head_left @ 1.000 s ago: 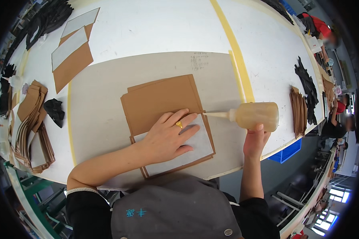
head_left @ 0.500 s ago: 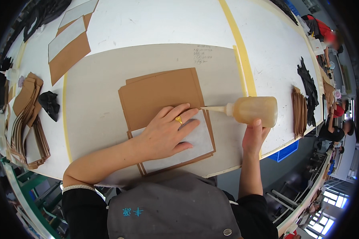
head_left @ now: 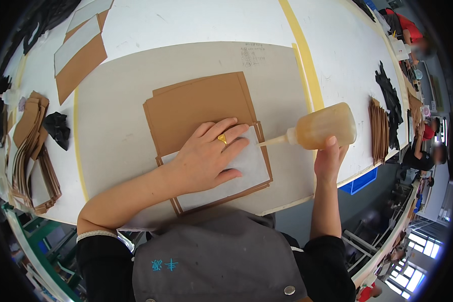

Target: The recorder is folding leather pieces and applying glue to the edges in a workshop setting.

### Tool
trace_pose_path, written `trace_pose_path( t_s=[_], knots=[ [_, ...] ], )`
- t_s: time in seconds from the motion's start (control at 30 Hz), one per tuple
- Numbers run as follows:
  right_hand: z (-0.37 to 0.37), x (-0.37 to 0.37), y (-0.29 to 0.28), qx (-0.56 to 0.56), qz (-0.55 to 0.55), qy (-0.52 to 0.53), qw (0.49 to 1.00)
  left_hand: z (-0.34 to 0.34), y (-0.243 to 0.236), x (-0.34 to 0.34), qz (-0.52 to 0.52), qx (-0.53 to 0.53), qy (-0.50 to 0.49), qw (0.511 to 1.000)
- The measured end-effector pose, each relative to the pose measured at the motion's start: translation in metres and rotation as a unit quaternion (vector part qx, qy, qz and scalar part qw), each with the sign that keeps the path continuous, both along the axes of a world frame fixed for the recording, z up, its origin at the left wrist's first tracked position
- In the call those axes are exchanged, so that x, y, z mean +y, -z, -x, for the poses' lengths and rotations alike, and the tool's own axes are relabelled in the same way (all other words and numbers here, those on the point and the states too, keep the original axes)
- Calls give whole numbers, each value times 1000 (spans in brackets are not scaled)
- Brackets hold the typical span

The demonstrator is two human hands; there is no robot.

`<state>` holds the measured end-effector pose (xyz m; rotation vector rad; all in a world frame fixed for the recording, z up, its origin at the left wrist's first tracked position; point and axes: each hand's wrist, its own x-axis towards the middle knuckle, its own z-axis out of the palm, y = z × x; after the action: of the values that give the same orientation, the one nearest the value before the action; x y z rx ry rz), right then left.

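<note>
Currently: left hand (head_left: 206,158) flat, fingers spread, pinning white sheet (head_left: 249,163) on brown panel (head_left: 201,108); right hand (head_left: 327,161) grip closed around glue bottle (head_left: 322,128). Risk: over-squeezing floods the edge.

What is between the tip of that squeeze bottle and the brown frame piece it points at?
Nothing visible. The amber plastic squeeze bottle in the right hand has its nozzle right at the brown frame's right edge; the left hand presses the white sheet beside it.
</note>
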<state>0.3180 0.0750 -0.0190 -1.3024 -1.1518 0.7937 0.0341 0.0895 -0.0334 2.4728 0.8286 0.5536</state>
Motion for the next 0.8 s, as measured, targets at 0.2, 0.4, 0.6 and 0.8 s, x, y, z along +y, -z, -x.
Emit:
trace_pose_path(
  t_s=[0.2, 0.4, 0.6, 0.8],
  knots=[
    [-27, -26, 5, 3, 59, -48, 997, 0, -1, 0, 3, 3, 2, 1000],
    [-31, -70, 10, 63, 53, 29, 996, 0, 1, 1, -7, 10, 2, 1000],
    [-23, -119, 30, 84, 21, 99, 991, 2, 1, -2, -7, 17, -2, 1000],
    [23, -137, 33, 80, 14, 121, 989, 2, 6, -2, -3, 1, -2, 1000]
  ],
)
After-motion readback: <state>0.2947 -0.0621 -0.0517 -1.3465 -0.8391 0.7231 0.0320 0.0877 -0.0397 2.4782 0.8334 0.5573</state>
